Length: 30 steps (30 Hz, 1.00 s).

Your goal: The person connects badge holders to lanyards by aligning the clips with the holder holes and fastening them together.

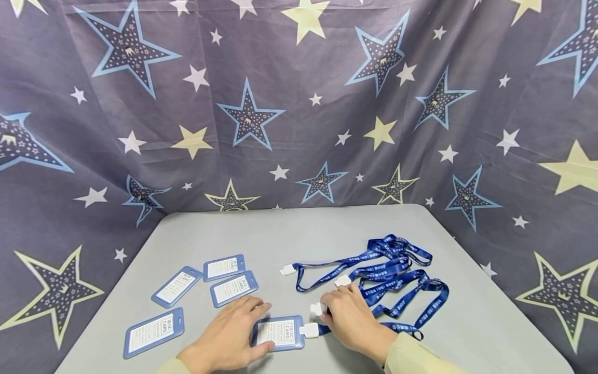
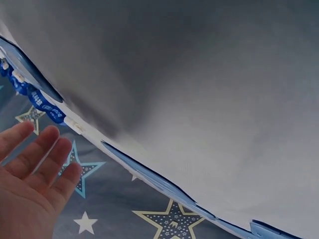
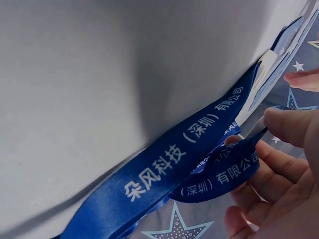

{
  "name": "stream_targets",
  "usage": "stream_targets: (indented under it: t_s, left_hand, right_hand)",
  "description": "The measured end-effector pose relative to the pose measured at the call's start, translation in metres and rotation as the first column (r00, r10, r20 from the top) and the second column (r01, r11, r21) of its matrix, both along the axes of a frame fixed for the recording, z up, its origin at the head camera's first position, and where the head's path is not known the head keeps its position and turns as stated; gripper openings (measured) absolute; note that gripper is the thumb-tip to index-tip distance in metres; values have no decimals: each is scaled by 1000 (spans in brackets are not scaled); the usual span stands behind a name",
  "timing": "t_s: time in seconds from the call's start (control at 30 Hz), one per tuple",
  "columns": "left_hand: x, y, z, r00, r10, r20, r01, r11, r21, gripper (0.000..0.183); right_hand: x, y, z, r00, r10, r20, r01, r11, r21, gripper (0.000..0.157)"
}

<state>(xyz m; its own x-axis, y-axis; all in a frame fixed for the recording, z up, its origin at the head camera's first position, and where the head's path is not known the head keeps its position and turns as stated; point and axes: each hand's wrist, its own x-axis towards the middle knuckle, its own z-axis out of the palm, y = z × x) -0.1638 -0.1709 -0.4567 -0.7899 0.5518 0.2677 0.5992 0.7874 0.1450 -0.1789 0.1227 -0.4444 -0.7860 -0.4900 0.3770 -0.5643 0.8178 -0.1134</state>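
Note:
My left hand (image 1: 233,335) is over a blue card holder (image 1: 282,332) near the front of the table, its thumb along the lower edge and its fingers above. In the left wrist view, that hand's fingers (image 2: 46,154) are extended. A white clip (image 1: 309,330) on a blue lanyard lies against the holder's slotted end. My right hand (image 1: 351,318) pinches another blue lanyard (image 3: 224,181) between thumb and fingers, close to its white clip (image 1: 317,309). White lettering runs along the straps.
Several more blue card holders (image 1: 176,286) lie on the left of the grey table (image 1: 299,223). Other blue lanyards (image 1: 394,265) are heaped on the right, two white clips (image 1: 288,269) pointing left. Behind hangs a star-patterned cloth (image 1: 289,67).

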Motion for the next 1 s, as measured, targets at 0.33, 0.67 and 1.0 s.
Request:
stream_targets:
  t_s: [0.33,0.67,1.0]
  left_hand:
    - [-3,-3,-3,997,18,-72,-17,1000,10,62]
    - [-7,-11,-3,995,47,-83,-45,999,28,64]
    - [-15,-21,-5,993,80,-81,-78,997,28,70]
  right_hand:
    - [7,3,3,1000,28,3,-28,1000,-8,16]
    - [11,6,3,999,42,-12,-42,999,-11,15]
    - [13,8,2,999,50,-15,-50,999,-6,16]
